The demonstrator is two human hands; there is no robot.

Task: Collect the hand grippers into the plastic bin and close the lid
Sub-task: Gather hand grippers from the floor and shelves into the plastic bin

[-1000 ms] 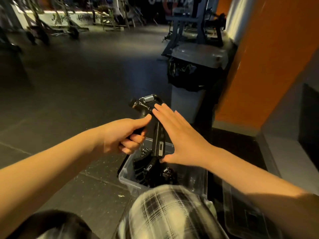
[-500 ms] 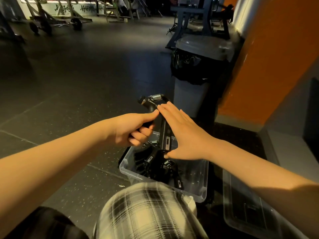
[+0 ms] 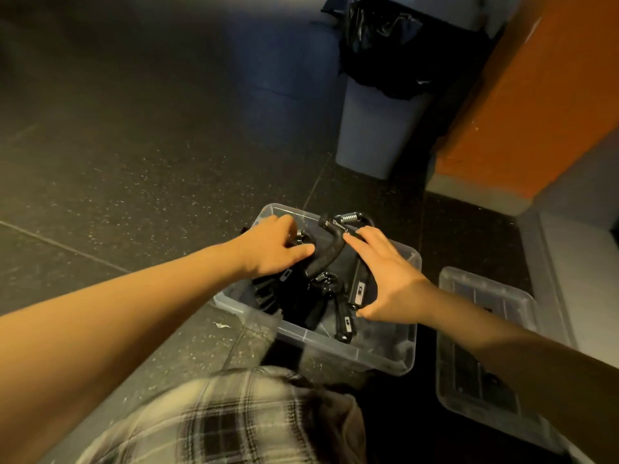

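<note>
1. Head view: one plastic bin [image 3: 378,360], centre frame, open-topped. The hand gripper [image 3: 326,254] held above it a moment ago now lies inside, on the heap [image 3: 311,303] by the far wall.
2. One lid [image 3: 485,329], lower right on the floor, still off; closing remains.
3. Count: one hand gripper on top, at least three beneath; exact number unclear.
4. The left hand [image 3: 271,251] has let go: thumb straight against one handle, fingers loose. The right hand [image 3: 388,279] lays flat fingers on the other handle and grips nothing.

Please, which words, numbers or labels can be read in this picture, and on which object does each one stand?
No text is readable.
White print on the top hand gripper, beside its spring: too blurred.
Small labels on handles in the plastic bin: too small.
</note>
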